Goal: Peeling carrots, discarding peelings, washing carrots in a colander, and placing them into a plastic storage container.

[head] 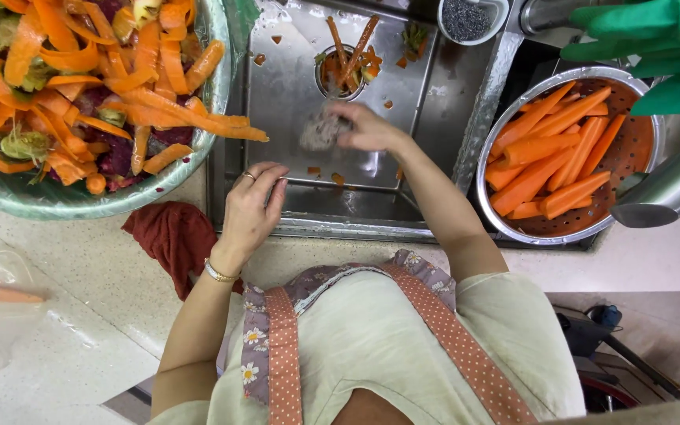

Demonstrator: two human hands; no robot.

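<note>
Grey scrubber (320, 131) under right hand (367, 130)

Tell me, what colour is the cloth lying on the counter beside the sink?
Dark red cloth, crumpled near the left hand; the head view shows it.

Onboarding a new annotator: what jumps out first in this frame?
Orange dominates: a bowl of carrot peelings heaped at upper left, and a metal colander of peeled carrots at right. Between them, in the steel sink, the right hand holds a grey scrubber near the peel-clogged drain, while the left hand rests on the sink's front edge.
</note>
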